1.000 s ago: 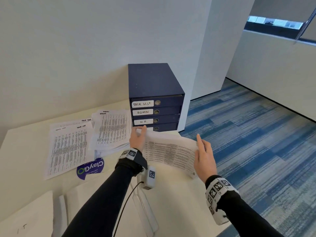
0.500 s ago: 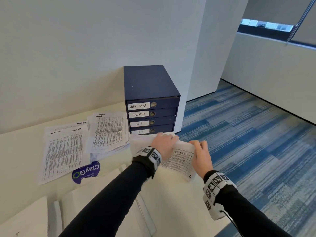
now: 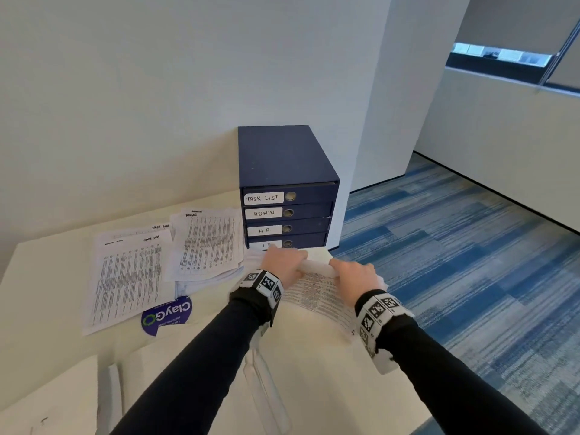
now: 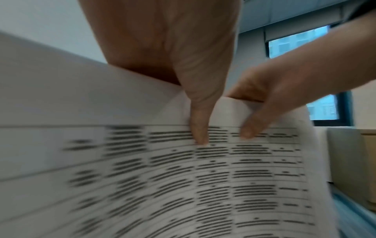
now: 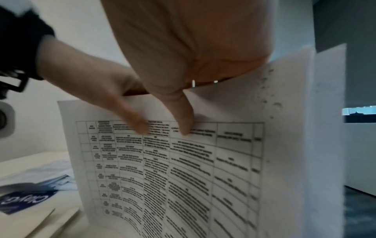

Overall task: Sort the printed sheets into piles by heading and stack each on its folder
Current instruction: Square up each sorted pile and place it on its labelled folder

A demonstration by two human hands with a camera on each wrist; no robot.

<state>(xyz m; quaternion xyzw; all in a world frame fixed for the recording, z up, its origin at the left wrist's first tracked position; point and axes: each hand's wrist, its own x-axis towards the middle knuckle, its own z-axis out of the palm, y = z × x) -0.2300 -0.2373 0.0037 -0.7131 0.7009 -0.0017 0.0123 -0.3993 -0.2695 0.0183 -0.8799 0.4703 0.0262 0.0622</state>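
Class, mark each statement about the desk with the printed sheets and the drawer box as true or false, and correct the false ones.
1. Both hands hold one printed sheet. True: left hand and right hand pinch its far edge.
2. The top drawer of the blue drawer box reads ADMIN. False: it reads TASK LIST; ADMIN is second.
3. Two piles of sheets lie left of the box. True.
4. The ClayGo sticker sits on the box. False: it lies on the table.

Left hand: thumb on the printed sheet, pinching its top edge.
Right hand: pinches the same edge, just beside.
Print: blurred.
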